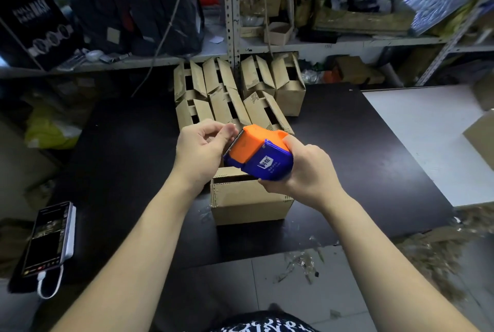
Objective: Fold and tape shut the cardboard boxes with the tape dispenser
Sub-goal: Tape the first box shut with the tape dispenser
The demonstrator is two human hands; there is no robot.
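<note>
Your right hand [307, 171] holds the tape dispenser [256, 155]. Your fingers wrap around its blue back, and your thumb sits on the orange top. You hold it up in the air, just above the near cardboard box [248, 203].

Your left hand [200, 150] is at the toothed edge on the front of the dispenser. Its thumb and fingertips [227, 130] are pinched close together there. I cannot see the tape, so I cannot tell if they have hold of it.

The near box sits on the black table [347, 144], right under your hands. Its top looks unsealed, with a dark gap showing along the front edge. More open boxes [230, 96] wait in a bunch farther back on the table.

I think you are on the step of finding the loose end of the tape. Next you need to pull some out, press the flaps flat, stick the end down on the box, and run the dispenser along the seam.
</note>
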